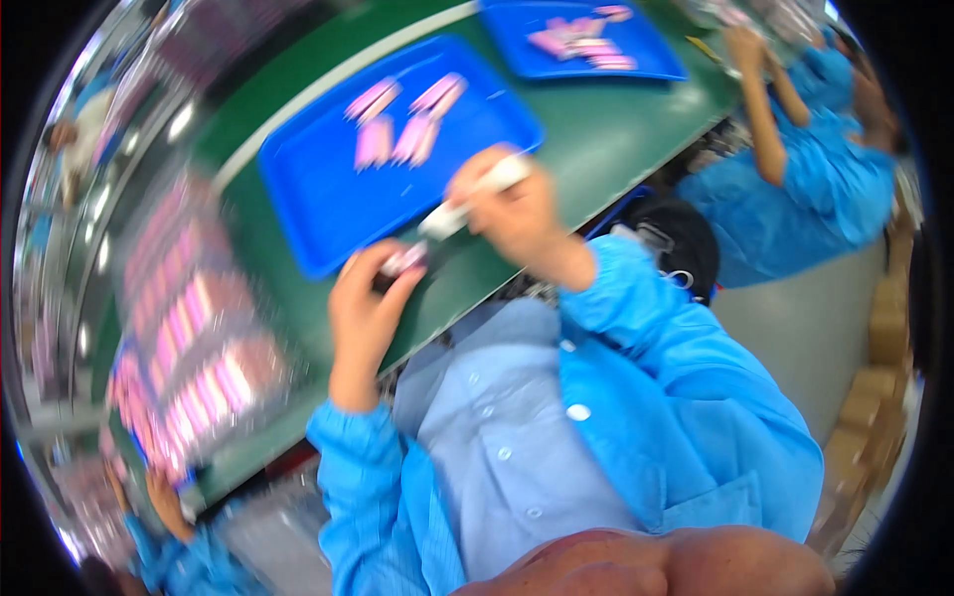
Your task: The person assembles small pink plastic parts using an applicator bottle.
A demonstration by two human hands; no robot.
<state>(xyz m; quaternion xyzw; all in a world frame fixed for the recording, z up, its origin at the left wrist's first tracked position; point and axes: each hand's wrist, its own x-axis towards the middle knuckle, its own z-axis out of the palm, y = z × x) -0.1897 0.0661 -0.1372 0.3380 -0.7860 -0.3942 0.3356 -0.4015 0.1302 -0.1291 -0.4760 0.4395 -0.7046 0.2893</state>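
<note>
My left hand [370, 296] is closed, its thumb and fingertips pinching a small pink-and-dark piece [405, 260] by the near edge of the blue tray. My right hand [519, 214] is wrapped round a white elongated tool [509, 174]. The tool's white front end [443, 221] points down and left toward the small piece; a narrow gap seems to lie between them. Motion blur hides the exact kind of both things. Beyond my hands, the blue tray [308, 223] carries several pink flat pieces [375, 141] in two small groups.
A second blue tray [651, 68] with more pink pieces stands at the far right. Clear bags of stacked pink pieces [204, 308] fill the table's left side. A co-worker in a blue smock [785, 199] sits at the right; another's hand [167, 505] shows lower left. The green table [616, 134] ends near my body.
</note>
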